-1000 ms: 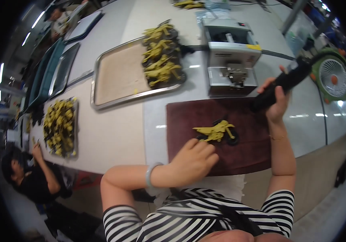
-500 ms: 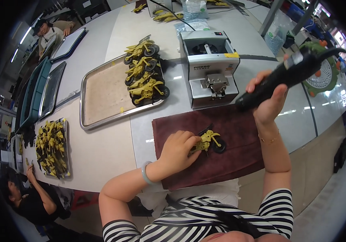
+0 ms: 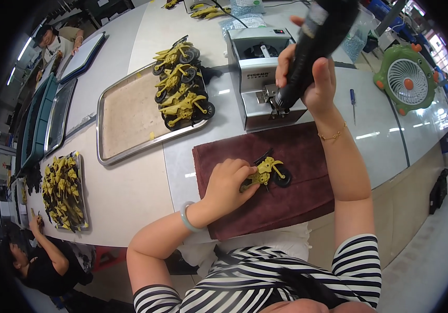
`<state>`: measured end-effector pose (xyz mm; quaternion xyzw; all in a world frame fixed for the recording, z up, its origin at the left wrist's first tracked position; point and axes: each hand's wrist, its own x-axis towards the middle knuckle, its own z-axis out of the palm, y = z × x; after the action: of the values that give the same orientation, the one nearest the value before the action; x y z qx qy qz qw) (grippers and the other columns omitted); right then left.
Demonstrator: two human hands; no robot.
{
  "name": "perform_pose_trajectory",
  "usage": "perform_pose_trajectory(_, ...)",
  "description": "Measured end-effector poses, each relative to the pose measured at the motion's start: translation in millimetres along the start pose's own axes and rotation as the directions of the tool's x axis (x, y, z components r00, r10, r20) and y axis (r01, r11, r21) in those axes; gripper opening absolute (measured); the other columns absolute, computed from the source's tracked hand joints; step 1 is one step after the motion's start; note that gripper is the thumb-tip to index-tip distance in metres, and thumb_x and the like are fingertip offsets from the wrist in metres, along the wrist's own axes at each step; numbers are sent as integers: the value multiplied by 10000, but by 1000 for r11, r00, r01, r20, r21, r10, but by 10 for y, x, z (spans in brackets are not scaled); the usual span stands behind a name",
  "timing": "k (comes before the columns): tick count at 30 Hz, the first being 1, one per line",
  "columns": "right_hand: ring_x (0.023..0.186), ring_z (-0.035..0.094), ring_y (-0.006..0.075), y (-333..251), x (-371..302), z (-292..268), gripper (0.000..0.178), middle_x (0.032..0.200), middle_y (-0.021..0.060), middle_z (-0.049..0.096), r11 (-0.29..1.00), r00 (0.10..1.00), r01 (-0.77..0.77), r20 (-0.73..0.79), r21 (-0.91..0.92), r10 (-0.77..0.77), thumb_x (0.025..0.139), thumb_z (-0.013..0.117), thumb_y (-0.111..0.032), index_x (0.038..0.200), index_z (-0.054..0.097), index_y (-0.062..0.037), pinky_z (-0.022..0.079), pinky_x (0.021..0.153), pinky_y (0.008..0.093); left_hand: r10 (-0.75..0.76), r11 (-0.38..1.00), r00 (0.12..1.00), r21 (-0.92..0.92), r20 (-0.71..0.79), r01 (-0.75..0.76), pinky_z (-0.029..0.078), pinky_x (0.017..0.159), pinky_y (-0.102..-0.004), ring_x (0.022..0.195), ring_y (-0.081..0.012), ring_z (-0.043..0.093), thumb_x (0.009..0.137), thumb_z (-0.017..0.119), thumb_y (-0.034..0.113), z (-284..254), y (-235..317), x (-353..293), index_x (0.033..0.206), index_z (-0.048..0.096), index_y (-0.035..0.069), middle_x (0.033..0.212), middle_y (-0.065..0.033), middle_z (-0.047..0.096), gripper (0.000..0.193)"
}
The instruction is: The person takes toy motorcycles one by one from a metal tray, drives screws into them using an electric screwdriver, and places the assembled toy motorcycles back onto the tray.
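My left hand is closed around the rear of a yellow and black toy motorcycle, pressing it onto a dark red cloth. The toy's front wheel points right and its rear part is hidden by my fingers. Raised over the table, my right hand grips a black electric screwdriver. The screwdriver's lower end is at the metal front of a grey screw feeder behind the cloth. Whether a screw is on the bit is too small to tell.
A metal tray left of the feeder bears several toy motorcycles. Another tray piled with yellow and black parts stands farther left. A green fan and a small blue screwdriver lie to the right. Two people sit on the left.
My right hand has brought the electric screwdriver left and forward to the front of the feeder. My left hand still holds the toy motorcycle on the cloth.
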<state>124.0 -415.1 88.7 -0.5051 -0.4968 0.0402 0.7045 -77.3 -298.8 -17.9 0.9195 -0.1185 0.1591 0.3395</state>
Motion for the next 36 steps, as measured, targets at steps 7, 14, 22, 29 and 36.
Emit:
perform_pose_trajectory(7, 530, 526, 138, 110, -127, 192, 763, 680, 100, 525, 968, 965, 37, -242, -250, -99, 839, 480, -551, 1291, 278, 30, 440, 528, 233, 3, 1000, 1000, -11, -15, -3, 382, 650, -330, 804, -223, 511, 612, 732, 115, 18, -48, -8, 892, 582, 68, 863, -35, 546, 321)
perform_pose_trajectory(14, 502, 540, 153, -65, -33, 132, 459, 653, 113, 543, 937, 919, 305, -207, -168, -336, 871, 508, -437, 984, 403, -5, 441, 482, 240, 7, 1000, 1000, 6, -20, -7, 377, 635, -325, 802, -217, 510, 610, 733, 117, 12, -51, -2, 891, 575, 74, 866, -31, 542, 325)
perform_pose_trajectory(22, 537, 536, 149, 58, -52, 61, 768, 658, 104, 518, 933, 968, 129, -160, -335, -192, 843, 391, -614, 1301, 265, -10, 459, 534, 251, 8, 1000, 1000, -3, -22, -8, 374, 638, -322, 802, -211, 507, 606, 733, 118, 28, -59, -17, 893, 574, 80, 865, -28, 539, 330)
perform_pose_trajectory(29, 559, 538, 150, 101, -26, 119, 667, 677, 101, 526, 957, 970, 108, -181, -270, -161, 850, 436, -573, 1211, 351, -19, 455, 550, 260, 3, 1000, 1000, 3, -26, -3, 371, 640, -321, 800, -212, 506, 607, 731, 115, 41, -71, -32, 892, 576, 79, 869, -24, 539, 326)
perform_pose_trajectory(36, 536, 552, 184, 76, -77, 56, 606, 670, 129, 531, 933, 957, 165, -177, -320, -230, 854, 422, -576, 1085, 381, -17, 470, 514, 268, 6, 1000, 999, -9, -33, -6, 375, 641, -324, 799, -215, 507, 604, 729, 113, 49, -68, -2, 887, 581, 78, 862, -24, 540, 321)
